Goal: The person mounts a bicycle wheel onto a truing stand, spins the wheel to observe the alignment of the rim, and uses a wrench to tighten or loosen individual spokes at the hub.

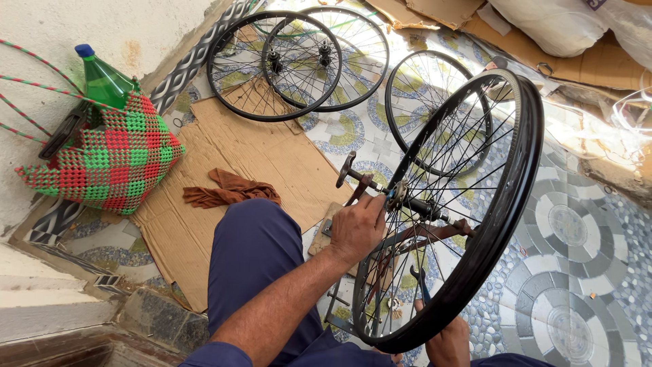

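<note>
A black bicycle wheel stands upright on a rusty metal stand in front of my knees. My left hand reaches to the wheel's hub, and its fingers close on the axle end there. My right hand sits low behind the rim, partly hidden by it. That hand holds a small dark wrench that points up among the spokes. A threaded rod with a round knob sticks out of the stand to the left of the hub.
Three more spoked wheels lie on the patterned tile floor beyond. Flat cardboard with a brown rag lies at left. A red-green woven bag holding a green bottle leans on the wall. White sacks lie far right.
</note>
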